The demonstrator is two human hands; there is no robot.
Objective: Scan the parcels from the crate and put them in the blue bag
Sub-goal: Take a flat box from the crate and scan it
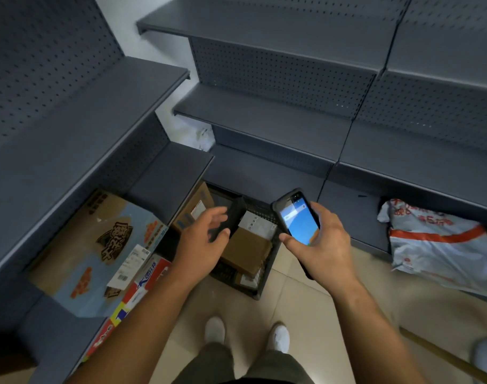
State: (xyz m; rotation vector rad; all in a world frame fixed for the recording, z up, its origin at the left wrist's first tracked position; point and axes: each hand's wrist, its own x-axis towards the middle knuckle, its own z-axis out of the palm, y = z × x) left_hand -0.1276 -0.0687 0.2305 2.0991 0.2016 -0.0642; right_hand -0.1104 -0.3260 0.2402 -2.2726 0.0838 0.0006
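My left hand [202, 241] holds a small black parcel [231, 217] above the dark plastic crate [249, 291] on the floor. My right hand [321, 246] grips a black handheld scanner [299, 220] with its blue screen lit, tilted toward the parcel. Inside the crate lie a brown cardboard box [246, 252] and a white-labelled parcel [257, 224]. A grey-blue bag with orange stripe and red print [441, 249] lies on the floor at the right, under the lowest shelf.
Dark grey perforated shelving [264, 112] surrounds me at left and ahead. A large printed cardboard box [98, 253] and a colourful carton [131, 300] sit under the left shelf. Another brown box [194, 207] stands behind the crate. My white shoes [214, 329] rest on beige tiles.
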